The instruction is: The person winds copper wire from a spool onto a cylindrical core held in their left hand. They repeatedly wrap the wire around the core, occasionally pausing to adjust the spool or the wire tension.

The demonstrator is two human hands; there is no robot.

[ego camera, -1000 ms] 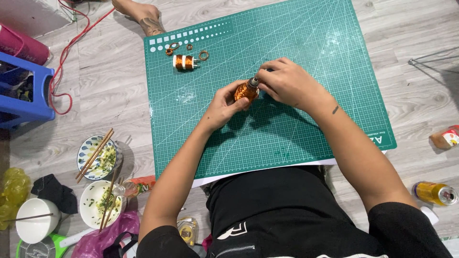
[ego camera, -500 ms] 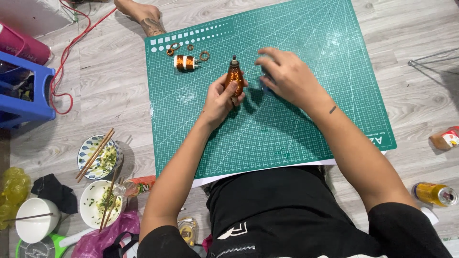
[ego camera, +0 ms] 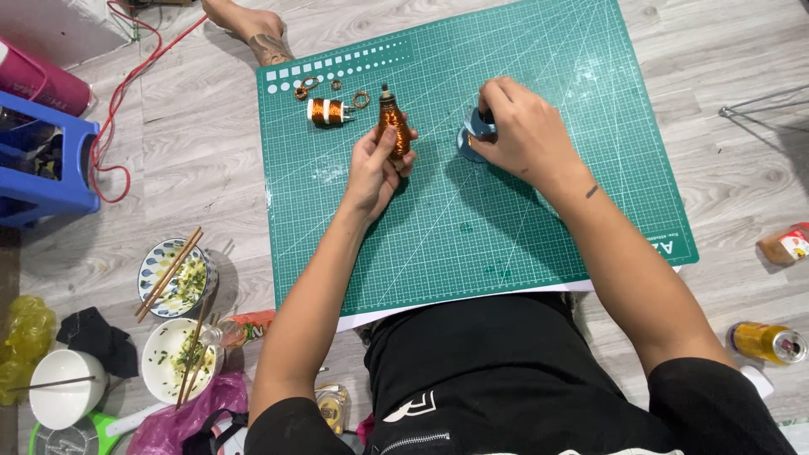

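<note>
The right hand (ego camera: 518, 126) lets go of the copper-wound coil (ego camera: 393, 126) and now sits at three o'clock of it, fingers closed on a blue roll (ego camera: 472, 139) lying on the green cutting mat (ego camera: 506, 236). The left hand (ego camera: 377, 164) alone now holds the coil, turned upright.

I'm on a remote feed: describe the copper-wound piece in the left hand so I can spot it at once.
Find the green cutting mat; near its top centre the left hand holds the copper-wound piece upright. It is bulb-shaped with a dark tip, unlike the short white-ended coil lying to its left.
</note>
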